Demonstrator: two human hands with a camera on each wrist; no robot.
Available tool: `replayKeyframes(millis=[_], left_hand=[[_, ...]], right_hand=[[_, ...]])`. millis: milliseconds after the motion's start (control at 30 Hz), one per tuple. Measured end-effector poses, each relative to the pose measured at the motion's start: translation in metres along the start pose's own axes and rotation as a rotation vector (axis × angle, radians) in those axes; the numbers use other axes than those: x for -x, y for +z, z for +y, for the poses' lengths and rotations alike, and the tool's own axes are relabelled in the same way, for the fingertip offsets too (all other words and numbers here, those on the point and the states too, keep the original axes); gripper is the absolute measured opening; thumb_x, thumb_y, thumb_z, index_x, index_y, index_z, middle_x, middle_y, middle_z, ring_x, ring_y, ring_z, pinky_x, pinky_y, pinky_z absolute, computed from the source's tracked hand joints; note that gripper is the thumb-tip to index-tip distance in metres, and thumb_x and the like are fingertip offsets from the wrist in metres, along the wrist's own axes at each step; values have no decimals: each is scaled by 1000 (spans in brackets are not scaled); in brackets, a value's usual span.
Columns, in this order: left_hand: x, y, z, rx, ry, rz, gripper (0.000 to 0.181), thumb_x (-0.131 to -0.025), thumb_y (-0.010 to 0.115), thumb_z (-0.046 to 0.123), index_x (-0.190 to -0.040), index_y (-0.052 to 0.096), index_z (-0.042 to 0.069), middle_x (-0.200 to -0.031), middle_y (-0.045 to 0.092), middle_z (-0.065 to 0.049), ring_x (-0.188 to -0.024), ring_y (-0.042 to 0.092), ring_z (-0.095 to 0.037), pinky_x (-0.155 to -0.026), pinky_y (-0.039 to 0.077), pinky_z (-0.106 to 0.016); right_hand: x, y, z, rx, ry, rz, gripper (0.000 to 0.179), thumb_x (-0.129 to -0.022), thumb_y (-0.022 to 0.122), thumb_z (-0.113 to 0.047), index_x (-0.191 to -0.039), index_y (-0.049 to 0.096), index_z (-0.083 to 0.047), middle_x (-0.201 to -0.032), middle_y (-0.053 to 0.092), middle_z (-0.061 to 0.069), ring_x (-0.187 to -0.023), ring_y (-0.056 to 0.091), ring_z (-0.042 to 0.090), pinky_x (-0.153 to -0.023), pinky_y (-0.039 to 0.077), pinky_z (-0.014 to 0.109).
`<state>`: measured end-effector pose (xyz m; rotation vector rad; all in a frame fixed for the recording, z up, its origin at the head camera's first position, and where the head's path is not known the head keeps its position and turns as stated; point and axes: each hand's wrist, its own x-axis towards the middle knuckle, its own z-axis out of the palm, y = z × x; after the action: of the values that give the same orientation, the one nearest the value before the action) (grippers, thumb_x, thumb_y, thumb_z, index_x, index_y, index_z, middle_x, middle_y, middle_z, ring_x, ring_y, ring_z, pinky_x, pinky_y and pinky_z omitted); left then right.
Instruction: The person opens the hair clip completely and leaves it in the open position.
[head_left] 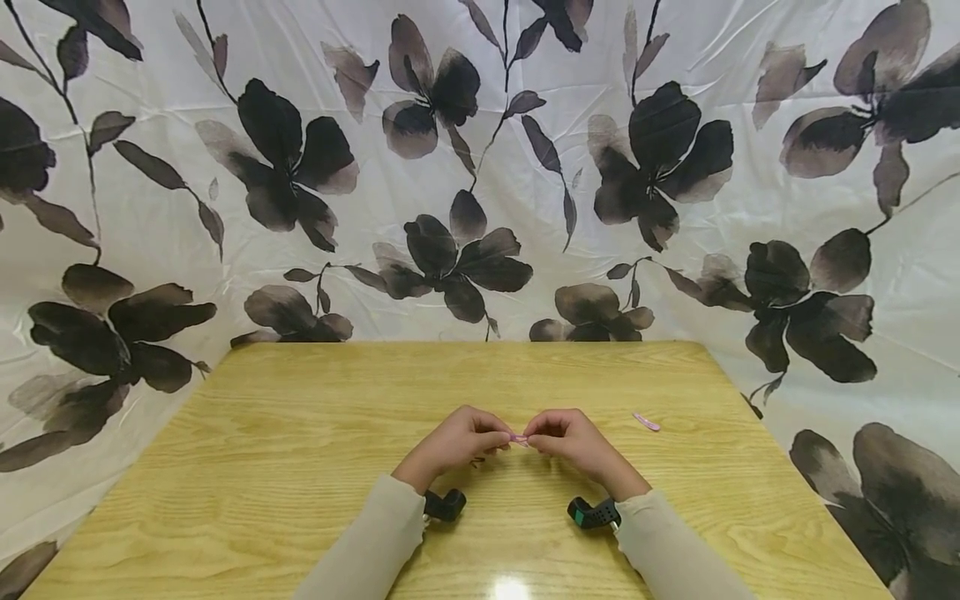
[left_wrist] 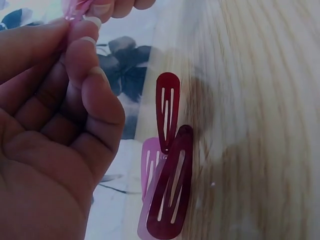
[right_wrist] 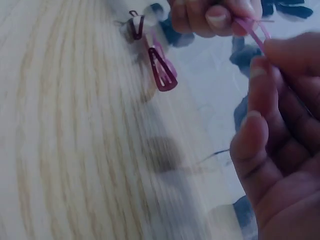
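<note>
Between my two hands, over the middle of the table, is a pink snap hair clip point(head_left: 519, 439). My left hand point(head_left: 463, 437) pinches one end with thumb and fingertips. The other end is pinched by my right hand point(head_left: 572, 435), and in the right wrist view the clip's thin pink arms point(right_wrist: 256, 38) stand apart. Fingertips cover much of it. Below the left hand lies a small group of clips: a red hair clip point(left_wrist: 168, 80), a dark maroon hair clip point(left_wrist: 159, 228) and pink ones, including a pink hair clip point(left_wrist: 150, 144) partly hidden beneath.
A separate pink clip point(head_left: 647, 422) lies on the wooden table point(head_left: 300, 500), to the right of my right hand. A white cloth point(head_left: 525, 283) with dark flowers hangs behind the table's far edge. Each wrist wears a black camera strap point(head_left: 446, 505).
</note>
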<state>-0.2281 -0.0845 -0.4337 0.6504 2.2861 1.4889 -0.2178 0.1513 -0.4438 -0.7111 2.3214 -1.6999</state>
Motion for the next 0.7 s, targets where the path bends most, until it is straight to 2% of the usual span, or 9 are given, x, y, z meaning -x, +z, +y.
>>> replayKeyframes(millis=[167, 267, 500, 700], left_hand=[[1, 1, 0, -46, 11, 30, 17, -95, 62, 28, -99, 77, 19, -101, 73, -9, -80, 64, -25, -68, 53, -36], [1, 2, 2, -83, 11, 57, 17, -94, 64, 28, -99, 77, 19, -102, 73, -8, -87, 68, -26, -71, 54, -35], [1, 4, 3, -221, 35, 148, 10, -90, 69, 23, -93, 77, 19, -92, 72, 2, -78, 67, -16, -65, 54, -28], [2, 3, 7, -345, 53, 164, 7, -90, 70, 19, -86, 75, 20, -84, 71, 6, -71, 61, -8, -62, 51, -25]], right_hand=[[0, 3, -3, 73, 9, 44, 12, -92, 66, -13, -99, 72, -5, -98, 68, 13, -70, 54, 9, -63, 47, 25], [0, 4, -2, 115, 15, 58, 11, -93, 65, -14, -98, 72, -7, -101, 68, 11, -73, 56, 11, -65, 48, 24], [-1, 9, 3, 183, 31, 48, 9, -94, 64, -17, -95, 72, -13, -96, 68, 5, -71, 54, 12, -64, 47, 25], [-2, 14, 7, 220, 10, 36, 9, -93, 65, -19, -95, 72, -15, -94, 68, 4, -71, 55, 12, -65, 48, 26]])
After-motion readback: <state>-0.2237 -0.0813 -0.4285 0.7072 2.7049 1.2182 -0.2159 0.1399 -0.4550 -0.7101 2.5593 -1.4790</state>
